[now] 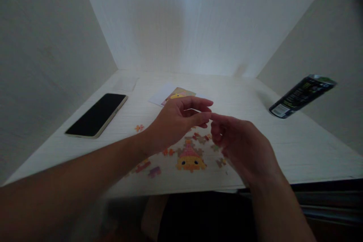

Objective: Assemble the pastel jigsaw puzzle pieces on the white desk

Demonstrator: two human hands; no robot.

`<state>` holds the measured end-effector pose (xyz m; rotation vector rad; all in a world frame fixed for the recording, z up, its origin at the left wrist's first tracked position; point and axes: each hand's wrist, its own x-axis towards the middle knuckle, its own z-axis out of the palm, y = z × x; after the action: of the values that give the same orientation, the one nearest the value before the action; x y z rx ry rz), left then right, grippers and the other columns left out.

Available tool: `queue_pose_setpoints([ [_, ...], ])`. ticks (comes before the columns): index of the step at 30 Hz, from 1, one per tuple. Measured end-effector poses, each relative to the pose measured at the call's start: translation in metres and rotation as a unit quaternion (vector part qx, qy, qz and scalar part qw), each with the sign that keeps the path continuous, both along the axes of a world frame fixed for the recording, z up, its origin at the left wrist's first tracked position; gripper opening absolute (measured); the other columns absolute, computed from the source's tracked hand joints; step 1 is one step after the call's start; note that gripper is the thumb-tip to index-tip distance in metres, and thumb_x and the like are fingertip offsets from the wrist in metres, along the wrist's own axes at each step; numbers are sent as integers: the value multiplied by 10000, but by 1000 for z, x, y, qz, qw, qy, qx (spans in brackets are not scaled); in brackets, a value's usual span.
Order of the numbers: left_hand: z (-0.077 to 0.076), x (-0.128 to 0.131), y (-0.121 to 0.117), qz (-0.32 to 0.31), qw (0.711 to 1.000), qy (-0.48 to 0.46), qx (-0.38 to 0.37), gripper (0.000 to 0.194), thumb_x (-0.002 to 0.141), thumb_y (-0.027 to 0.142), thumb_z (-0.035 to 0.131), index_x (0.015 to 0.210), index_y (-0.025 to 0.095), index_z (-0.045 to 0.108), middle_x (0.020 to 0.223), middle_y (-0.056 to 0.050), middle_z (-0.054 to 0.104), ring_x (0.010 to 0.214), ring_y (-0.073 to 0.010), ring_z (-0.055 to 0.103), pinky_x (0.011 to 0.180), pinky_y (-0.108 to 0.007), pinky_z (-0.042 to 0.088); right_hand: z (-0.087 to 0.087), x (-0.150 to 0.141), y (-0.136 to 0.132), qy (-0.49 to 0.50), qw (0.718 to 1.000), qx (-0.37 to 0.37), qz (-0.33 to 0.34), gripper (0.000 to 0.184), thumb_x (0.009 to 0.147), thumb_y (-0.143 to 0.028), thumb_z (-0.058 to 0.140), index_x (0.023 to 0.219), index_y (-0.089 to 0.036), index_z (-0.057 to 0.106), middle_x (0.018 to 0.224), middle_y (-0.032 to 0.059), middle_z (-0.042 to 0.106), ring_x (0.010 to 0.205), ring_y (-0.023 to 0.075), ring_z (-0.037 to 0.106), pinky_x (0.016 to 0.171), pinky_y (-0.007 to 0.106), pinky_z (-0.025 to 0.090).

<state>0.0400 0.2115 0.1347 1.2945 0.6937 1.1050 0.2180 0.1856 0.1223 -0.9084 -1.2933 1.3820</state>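
Observation:
My left hand point(177, 121) and my right hand point(244, 147) meet fingertip to fingertip a little above the white desk point(297, 140). The left thumb and forefinger are pinched together, and the right fingers curl against them. What they pinch is too small to make out. Under the hands lies a partly joined jigsaw puzzle point(189, 160) showing a yellow face with a pink hat. Loose puzzle pieces point(147, 166) are scattered around it, and one orange piece point(138, 127) lies alone at the left.
A black phone point(98, 114) lies face up at the left. A picture card point(172, 94) rests behind the hands. A dark packet point(302, 95) leans at the right wall. White walls close in the desk on three sides.

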Motion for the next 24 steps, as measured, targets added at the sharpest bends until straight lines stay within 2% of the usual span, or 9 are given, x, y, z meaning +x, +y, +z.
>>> queue_pose_setpoints([
  [3,1,2,-3,8,998,30,50,287,821,185,732,1072,70,650,998,-92,684,895,-133,653,824,-223,536,4,-2,3,163,975,-147,40,341,839,-405,515,868,-195,783,646,25,498,572,131,405,510,255,397],
  [6,-1,3,-5,8,998,33,59,304,814,180,739,1088,90,643,1028,-84,688,945,-134,659,856,-211,535,4,-2,3,212,957,-191,58,309,819,-380,550,847,-173,778,628,9,458,544,112,325,450,214,347],
  [10,-2,3,-4,8,998,21,57,291,812,189,751,1064,96,640,1016,-77,694,942,-136,669,876,-213,545,0,-4,3,243,946,-203,67,174,807,-284,673,879,-154,764,639,-20,441,548,81,322,435,164,335],
  [13,0,4,-5,3,998,14,59,244,815,173,745,1019,80,649,994,-82,695,930,-133,671,875,-206,549,-2,-6,2,258,943,-198,68,144,792,-251,726,864,-129,751,631,-37,434,535,55,327,413,131,310],
  [24,2,4,-9,-2,997,28,68,196,830,207,742,998,129,677,987,-40,699,930,-93,665,894,-155,532,-3,-7,2,273,939,-193,74,93,796,-226,734,789,-134,722,620,-38,492,523,40,390,416,129,321],
])
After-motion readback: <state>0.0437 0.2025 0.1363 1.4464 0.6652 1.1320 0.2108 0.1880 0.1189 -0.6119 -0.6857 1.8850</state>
